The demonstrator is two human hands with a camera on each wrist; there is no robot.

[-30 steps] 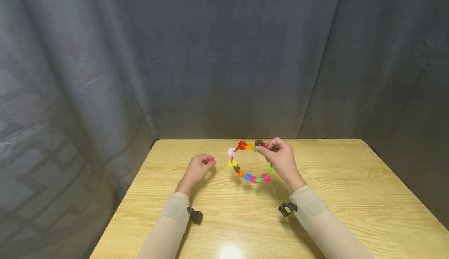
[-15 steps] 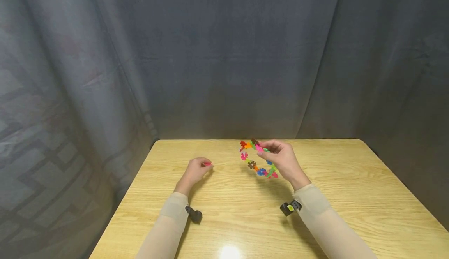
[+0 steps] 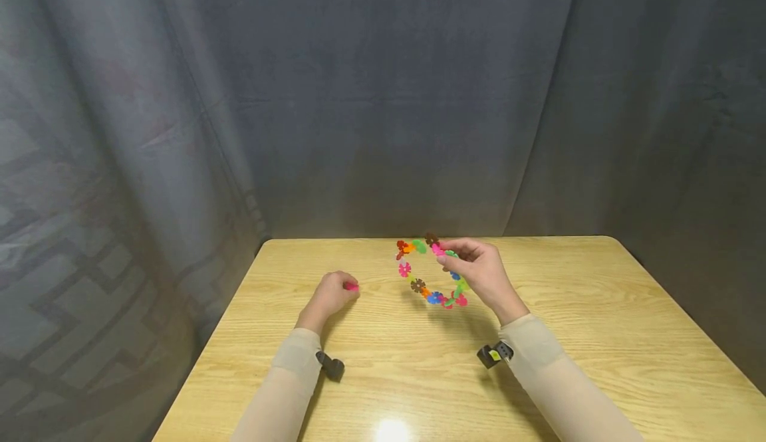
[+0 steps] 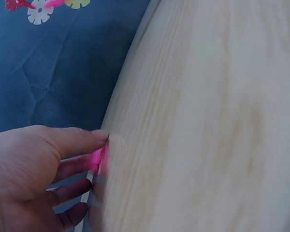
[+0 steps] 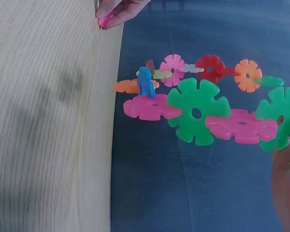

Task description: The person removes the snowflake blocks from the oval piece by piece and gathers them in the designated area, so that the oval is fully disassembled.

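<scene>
I see the right hand [image 3: 479,272] lifted over the light wooden table [image 3: 568,335], fingers curled and pinching the top edge of a ring of interlocked multicoloured plastic snowflake discs [image 3: 429,272]; the ring hangs off the fingers toward the left hand's side, standing roughly upright, clear of the table or just above it, can't tell which. In the right wrist view the ring [image 5: 203,104] runs away from the fingers [image 5: 286,159], with green and pink discs nearest them. The left hand [image 3: 331,294] rests low on the table, well apart from the ring, fingers curled round a single small pink plastic disc [image 3: 350,286], pinched between thumb and fingertips and touching the table surface [image 4: 99,159]. So the loose pink disc lies to the left of the ring, with bare table between them, and the left hand is the one nearer it, already gripping it. Dark grey curtain [image 3: 383,96] hangs behind.
</scene>
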